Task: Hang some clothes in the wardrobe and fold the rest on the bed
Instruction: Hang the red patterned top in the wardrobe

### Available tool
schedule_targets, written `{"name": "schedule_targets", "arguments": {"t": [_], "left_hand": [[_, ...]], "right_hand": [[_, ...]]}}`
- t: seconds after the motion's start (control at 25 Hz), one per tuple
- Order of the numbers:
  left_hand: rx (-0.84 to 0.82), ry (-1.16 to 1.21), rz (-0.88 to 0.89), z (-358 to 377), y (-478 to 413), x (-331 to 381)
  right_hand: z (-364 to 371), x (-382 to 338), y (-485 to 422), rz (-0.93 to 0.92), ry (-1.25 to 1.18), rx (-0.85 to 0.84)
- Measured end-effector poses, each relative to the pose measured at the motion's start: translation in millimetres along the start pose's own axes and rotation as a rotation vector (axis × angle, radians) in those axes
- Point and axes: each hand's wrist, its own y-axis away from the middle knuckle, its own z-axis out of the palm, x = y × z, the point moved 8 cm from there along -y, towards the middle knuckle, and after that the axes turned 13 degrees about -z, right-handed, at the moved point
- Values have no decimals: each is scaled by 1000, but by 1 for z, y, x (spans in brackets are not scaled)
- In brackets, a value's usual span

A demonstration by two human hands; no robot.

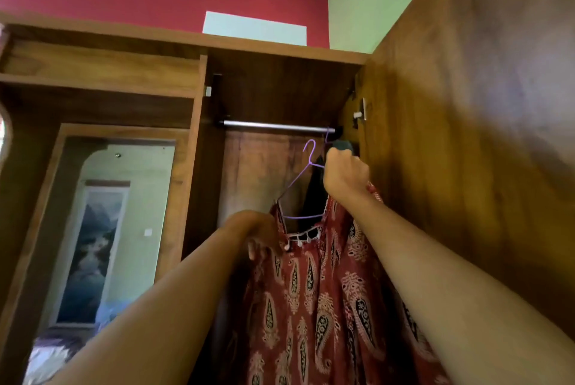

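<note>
The red paisley garment (311,291) hangs centre-frame on a purple hanger (299,176), whose hook is just below the rail (273,125). The right hand (345,173) fists the hanger's shoulder and the blurred left hand (258,232) seems to pinch the neckline. A tilt could shed the cloth.

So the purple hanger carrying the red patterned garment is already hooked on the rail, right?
No. The head view shows the purple hanger below the rail, unhooked, gripped by the right hand; it does carry the red patterned garment.
</note>
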Motion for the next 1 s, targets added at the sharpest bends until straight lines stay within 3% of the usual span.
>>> {"name": "schedule_targets", "arguments": {"t": [0.48, 1.0], "left_hand": [[151, 31, 73, -92, -177, 28], [151, 36, 80, -89, -262, 21]], "right_hand": [[91, 19, -176, -81, 149, 232], [137, -1, -210, -171, 369, 126]]}}
